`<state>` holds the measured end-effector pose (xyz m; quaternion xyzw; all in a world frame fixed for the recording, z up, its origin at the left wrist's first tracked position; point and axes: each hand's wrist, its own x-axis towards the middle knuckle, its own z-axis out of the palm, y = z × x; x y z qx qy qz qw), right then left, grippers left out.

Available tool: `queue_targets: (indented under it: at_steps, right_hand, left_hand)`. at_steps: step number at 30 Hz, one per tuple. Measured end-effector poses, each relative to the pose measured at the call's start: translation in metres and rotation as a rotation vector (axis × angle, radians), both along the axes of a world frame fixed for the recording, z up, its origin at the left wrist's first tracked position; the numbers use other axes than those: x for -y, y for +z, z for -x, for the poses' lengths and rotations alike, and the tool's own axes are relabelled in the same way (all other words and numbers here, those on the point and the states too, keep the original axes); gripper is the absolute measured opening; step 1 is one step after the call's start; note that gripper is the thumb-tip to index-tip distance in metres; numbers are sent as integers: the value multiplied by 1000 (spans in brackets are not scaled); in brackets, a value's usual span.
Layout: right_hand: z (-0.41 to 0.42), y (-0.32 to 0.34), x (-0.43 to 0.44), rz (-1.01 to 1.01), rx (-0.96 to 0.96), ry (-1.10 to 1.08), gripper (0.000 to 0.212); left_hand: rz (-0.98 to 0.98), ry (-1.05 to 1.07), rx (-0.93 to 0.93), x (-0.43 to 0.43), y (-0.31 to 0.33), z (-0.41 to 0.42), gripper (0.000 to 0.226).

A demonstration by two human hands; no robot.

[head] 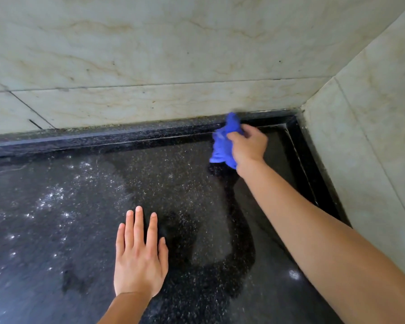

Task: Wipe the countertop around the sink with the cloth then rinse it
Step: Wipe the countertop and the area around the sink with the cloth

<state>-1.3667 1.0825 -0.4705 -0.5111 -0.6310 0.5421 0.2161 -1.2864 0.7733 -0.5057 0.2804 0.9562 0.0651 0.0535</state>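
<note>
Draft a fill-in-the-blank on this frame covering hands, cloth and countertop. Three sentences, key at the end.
1. The right hand grips a ____ cloth.
2. The left hand lies flat on the countertop, fingers straight, and holds ____.
3. The cloth is at the back edge of the countertop, near the ____ where the two tiled walls meet.

Missing words: blue; nothing; corner
</note>
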Motion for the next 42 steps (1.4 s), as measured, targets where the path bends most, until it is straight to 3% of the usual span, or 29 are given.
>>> queue_targets:
  at_steps: [4,6,9,12,14,16,18,22,24,31,36,39,42]
  right_hand:
    - [-14,3,-63,5,5,-393,38]
    - [5,8,-54,51,9,-403,41]
    - [40,8,25,-20,96,-259,35]
    - [55,5,111,-40,111,102,30]
    - [59,2,127,25,136,310,28]
    - [54,6,116,71,103,350,26]
    - [35,10,93,56,48,248,25]
    - [12,16,39,-34,-32,-201,32]
    - [31,15,44,-77,-2,-215,35]
    - [75,1,183,-180,90,404,31]
    - [59,11,144,-189,90,709,35]
    - [12,18,76,-299,108,541,37]
    - [-29,4,-2,-498,350,275,36]
  left_hand:
    - [-9,-3,8,0,-2,0,56]
    - [-8,-7,8,1,-4,0,56]
    - [2,-8,9,1,-5,0,56]
    - [-7,-10,16,1,-5,0,56]
    - [-13,-9,11,1,-6,1,56]
    - [-13,-10,10,2,-6,0,55]
    - [-15,-9,19,2,-5,0,56]
    - [6,-8,44,1,-3,1,56]
    - [10,-10,45,1,-3,1,56]
    - [9,-5,47,2,-3,1,55]
    - [-1,-8,40,2,-4,1,55]
    - [4,-15,43,2,-3,0,55]
    - [20,-12,44,2,-3,1,55]
